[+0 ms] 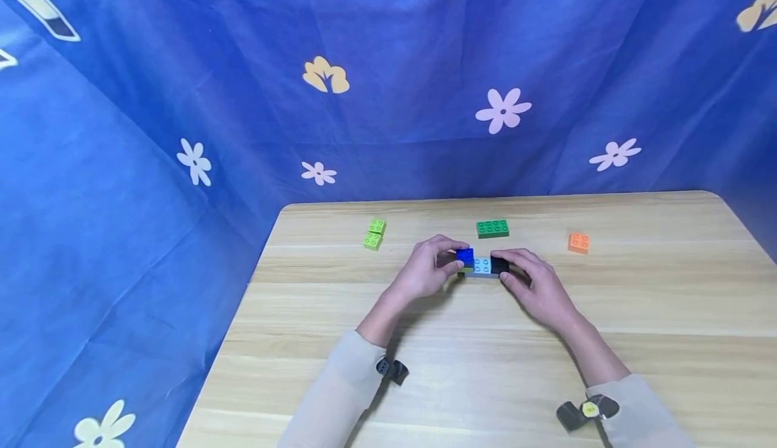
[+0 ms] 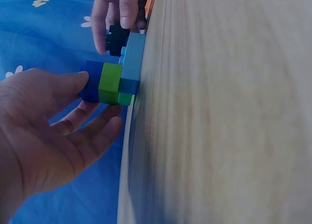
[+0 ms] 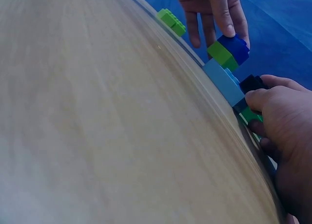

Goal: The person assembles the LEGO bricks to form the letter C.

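My left hand (image 1: 427, 267) pinches a dark blue brick (image 1: 465, 256) between thumb and fingers. Directly beneath it is a lime green brick (image 2: 110, 83), at the left end of a long light blue brick (image 2: 132, 63) on the table. At the right end, a black brick (image 1: 500, 265) is pinched by my right hand (image 1: 540, 291). Light blue studs (image 1: 482, 265) show between the two ends. How firmly the end bricks are seated is hard to tell, since fingers cover parts of them.
Behind the hands lies a green brick (image 1: 492, 229). Two lime green bricks (image 1: 374, 234) sit to the left, and an orange brick (image 1: 579, 243) to the right. The wooden table (image 1: 461, 380) ends at a blue patterned cloth (image 1: 400, 117) at the back and left.
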`<action>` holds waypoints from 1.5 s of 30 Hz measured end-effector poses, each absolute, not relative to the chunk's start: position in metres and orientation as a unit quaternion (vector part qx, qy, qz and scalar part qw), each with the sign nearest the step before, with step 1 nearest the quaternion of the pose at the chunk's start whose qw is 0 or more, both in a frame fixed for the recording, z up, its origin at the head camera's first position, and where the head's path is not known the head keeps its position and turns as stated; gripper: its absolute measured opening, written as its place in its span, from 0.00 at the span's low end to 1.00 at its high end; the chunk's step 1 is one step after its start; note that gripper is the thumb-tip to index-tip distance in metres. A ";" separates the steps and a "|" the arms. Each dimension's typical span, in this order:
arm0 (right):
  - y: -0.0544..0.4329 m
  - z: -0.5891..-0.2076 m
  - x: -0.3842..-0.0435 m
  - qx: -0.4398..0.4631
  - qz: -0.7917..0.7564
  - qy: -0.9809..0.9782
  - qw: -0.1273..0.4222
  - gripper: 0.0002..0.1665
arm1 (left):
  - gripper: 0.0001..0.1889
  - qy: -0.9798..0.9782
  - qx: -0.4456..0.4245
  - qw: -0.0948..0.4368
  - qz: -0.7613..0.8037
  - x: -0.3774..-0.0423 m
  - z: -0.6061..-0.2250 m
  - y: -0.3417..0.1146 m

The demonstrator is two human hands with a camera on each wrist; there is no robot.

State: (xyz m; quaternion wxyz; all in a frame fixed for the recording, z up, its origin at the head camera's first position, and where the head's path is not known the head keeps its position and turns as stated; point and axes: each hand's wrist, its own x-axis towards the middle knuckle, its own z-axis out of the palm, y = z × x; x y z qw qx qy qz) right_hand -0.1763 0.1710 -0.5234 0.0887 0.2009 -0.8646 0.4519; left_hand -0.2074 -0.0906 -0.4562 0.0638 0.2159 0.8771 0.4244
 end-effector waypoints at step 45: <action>0.170 -0.521 -0.175 0.202 0.453 -0.863 0.095 0.27 | 0.25 0.930 -0.032 0.039 0.365 -0.250 -0.458 -0.241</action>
